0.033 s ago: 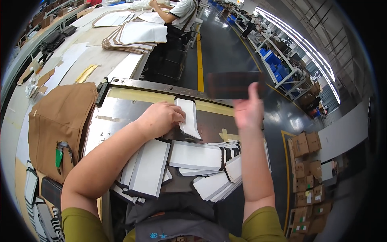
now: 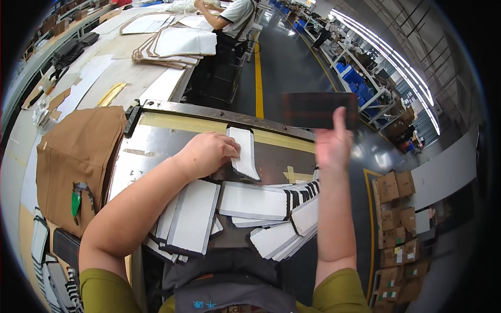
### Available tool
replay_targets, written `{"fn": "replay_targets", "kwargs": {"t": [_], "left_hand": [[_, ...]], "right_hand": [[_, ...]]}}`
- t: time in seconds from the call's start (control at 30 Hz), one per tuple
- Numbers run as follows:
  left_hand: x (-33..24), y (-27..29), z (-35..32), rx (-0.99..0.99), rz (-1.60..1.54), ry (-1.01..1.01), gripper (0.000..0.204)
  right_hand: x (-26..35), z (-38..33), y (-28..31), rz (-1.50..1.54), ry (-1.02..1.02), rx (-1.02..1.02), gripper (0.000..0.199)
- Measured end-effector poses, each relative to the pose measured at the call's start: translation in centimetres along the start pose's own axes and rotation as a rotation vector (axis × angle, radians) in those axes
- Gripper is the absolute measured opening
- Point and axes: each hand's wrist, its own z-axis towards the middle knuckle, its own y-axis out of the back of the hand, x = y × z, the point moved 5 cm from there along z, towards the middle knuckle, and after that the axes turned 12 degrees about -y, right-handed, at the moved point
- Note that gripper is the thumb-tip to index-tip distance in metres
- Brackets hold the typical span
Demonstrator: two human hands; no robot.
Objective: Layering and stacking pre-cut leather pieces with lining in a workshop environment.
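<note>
1. Nothing has shifted since the earlier frame taken at the same instant: both hands, the white piece and the dark panel sit just as they did.

2. Left hand (image 2: 209,152) lies flat on the metal plate (image 2: 156,143), fingers bent and pressing the left edge of a curved white piece (image 2: 244,152). It pins the piece rather than grips it; the piece runs from just beyond the fingertips back past the knuckles.

3. Right hand (image 2: 333,143) is raised off the plate, palm turned inward, thumb up. Its fingers close on the lower edge of a dark panel (image 2: 319,109), which stands above the fingertips, well clear of the white piece.

4. By my reckoning the work is midway. One white piece is laid on the plate and held; the dark panel is lifted but not yet set down.

5. Much seems left: white stacks (image 2: 195,216) lie fanned below the left wrist, and more stacks (image 2: 284,232) sit beside the right forearm, some with striped edges.

6. Both forearms come up from the lower edge, the left angled across toward the middle, the right nearly straight.

7. Left of the left elbow lies brown fabric (image 2: 78,151); another person (image 2: 235,13) works at a far table.
</note>
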Motion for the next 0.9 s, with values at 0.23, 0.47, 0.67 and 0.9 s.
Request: {"fn": "replay_targets", "kwargs": {"t": [0.23, 0.47, 0.67, 0.9], "left_hand": [[0.7, 0.3, 0.1, -0.031, -0.044, -0.01, 0.025], [0.7, 0.8, -0.2, -0.099, 0.047, 0.059, 0.022], [1.7, 0.7, -1.0, -0.197, 0.085, 0.011, 0.023], [1.4, 0.6, -0.7, -0.149, 0.144, 0.109, 0.039]], "right_hand": [[1.3, -9.3, -1.1, -1.334, -0.171, 0.776, 0.064], [-8.9, -3.7, -4.2, -1.408, 0.065, 0.779, 0.063], [-11.7, -3.0, -5.6, -1.463, 0.424, 0.672, 0.054], [-11.5, -3.0, -5.7, -1.48, 0.474, 0.642, 0.054]]}}
